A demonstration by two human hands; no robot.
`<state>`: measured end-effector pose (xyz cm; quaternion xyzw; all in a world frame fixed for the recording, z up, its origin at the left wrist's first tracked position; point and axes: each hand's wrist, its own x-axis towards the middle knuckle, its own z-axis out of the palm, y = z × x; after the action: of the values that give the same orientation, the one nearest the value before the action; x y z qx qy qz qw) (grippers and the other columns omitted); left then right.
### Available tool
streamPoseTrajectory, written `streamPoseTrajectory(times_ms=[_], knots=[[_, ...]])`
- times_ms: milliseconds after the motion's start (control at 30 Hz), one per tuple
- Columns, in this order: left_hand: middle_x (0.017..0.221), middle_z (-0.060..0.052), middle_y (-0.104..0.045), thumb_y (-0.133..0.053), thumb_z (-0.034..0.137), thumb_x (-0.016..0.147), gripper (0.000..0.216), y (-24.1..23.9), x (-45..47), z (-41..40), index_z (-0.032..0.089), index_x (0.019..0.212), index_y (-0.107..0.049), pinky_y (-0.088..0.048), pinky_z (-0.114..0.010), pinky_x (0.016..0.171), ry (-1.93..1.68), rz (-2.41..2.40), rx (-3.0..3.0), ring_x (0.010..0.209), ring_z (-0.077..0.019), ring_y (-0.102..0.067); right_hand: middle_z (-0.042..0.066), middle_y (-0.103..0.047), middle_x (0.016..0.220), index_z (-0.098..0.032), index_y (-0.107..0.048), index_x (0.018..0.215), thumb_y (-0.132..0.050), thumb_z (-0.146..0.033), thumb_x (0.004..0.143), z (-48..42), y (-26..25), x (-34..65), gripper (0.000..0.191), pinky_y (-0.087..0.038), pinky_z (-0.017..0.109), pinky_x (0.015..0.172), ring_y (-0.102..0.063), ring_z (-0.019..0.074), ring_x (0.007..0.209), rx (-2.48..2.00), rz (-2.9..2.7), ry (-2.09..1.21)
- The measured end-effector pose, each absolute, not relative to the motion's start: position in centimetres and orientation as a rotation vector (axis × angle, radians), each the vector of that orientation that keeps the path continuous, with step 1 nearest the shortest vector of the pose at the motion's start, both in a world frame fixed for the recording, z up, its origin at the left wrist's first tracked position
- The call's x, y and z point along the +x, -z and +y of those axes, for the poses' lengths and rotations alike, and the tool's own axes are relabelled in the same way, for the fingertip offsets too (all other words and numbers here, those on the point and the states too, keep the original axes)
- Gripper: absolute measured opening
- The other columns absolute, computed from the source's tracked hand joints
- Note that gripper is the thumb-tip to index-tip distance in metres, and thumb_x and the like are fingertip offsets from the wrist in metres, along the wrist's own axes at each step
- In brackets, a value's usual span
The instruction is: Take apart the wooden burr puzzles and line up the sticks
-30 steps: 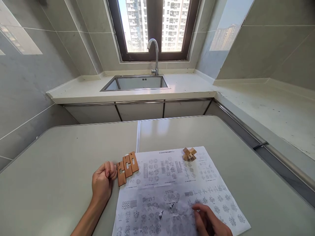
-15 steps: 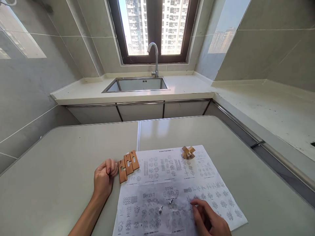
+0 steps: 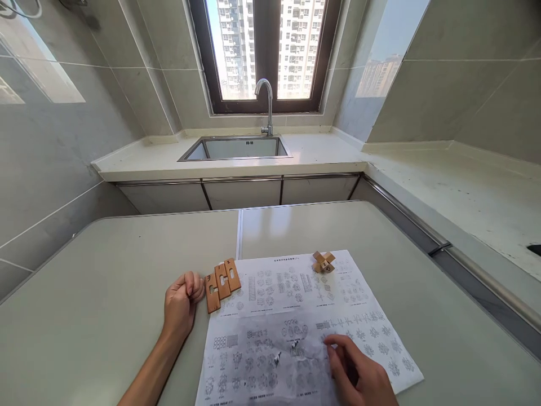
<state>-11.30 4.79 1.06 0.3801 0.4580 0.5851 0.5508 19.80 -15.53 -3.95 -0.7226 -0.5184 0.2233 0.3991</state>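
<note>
My left hand [image 3: 181, 299] rests on the table in a loose fist, its knuckles beside three flat wooden puzzle pieces [image 3: 222, 285]. These have slots and dark marks, and they lie overlapped at the upper left corner of a printed sheet [image 3: 304, 316]. My right hand [image 3: 357, 369] lies on the lower right part of this paper, fingers curled and the thumb close to the index finger, with nothing visible between them. Near the sheet's top right sits an assembled wooden puzzle [image 3: 323, 262] of crossed pieces, out of touch with either hand.
The paper has small holes or tears near its middle and covers part of the pale table [image 3: 97, 293]. Beyond the table are a counter [image 3: 325, 148] with a sink [image 3: 236, 148] and a tap [image 3: 269, 107]. Another counter [image 3: 477, 180] runs along the right.
My right hand has shifted very slightly up and left on the paper. The view has tilted a little; the puzzle pieces and my left hand otherwise keep their places.
</note>
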Motion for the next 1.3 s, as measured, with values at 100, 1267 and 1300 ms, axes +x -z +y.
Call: streamPoseTrajectory(times_ms=[100,1267,1300], knots=[[0.054,0.005,-0.027,-0.055,0.007,0.060,0.023,-1.1,-11.3,4.7,0.019,0.054,-0.037,-0.017,-0.024,0.047,-1.379,1.085,0.909,0.050,-0.0096,-0.022,-0.002,-0.055,0.061,-0.024,-0.073,0.099,-0.047,-0.062,0.103,-14.4,3.1,20.4,0.046,-0.046,0.026,0.056,-0.054,0.0179,0.053,-1.805,-1.364,-0.582],[0.101,-0.008,-0.072,-0.064,0.038,0.097,0.018,-1.5,-6.3,-0.7,0.025,0.105,-0.072,-0.055,-0.034,0.082,-1.021,1.117,1.662,0.090,-0.0258,-0.067,-0.010,-0.049,0.066,-0.026,-0.048,0.106,-0.052,-0.055,0.106,-3.3,-0.9,16.6,0.029,-0.035,0.023,0.048,-0.038,0.0089,0.046,-0.855,-1.147,-1.386],[0.115,-0.011,-0.073,-0.065,0.044,0.098,0.029,-1.4,-6.0,-1.1,0.026,0.120,-0.070,-0.056,-0.038,0.091,-0.991,1.084,1.615,0.102,-0.0287,-0.069,-0.010,-0.048,0.066,-0.027,-0.048,0.107,-0.051,-0.054,0.107,-3.5,-0.8,16.1,0.027,-0.034,0.023,0.048,-0.037,0.0090,0.047,-0.829,-1.168,-1.404]])
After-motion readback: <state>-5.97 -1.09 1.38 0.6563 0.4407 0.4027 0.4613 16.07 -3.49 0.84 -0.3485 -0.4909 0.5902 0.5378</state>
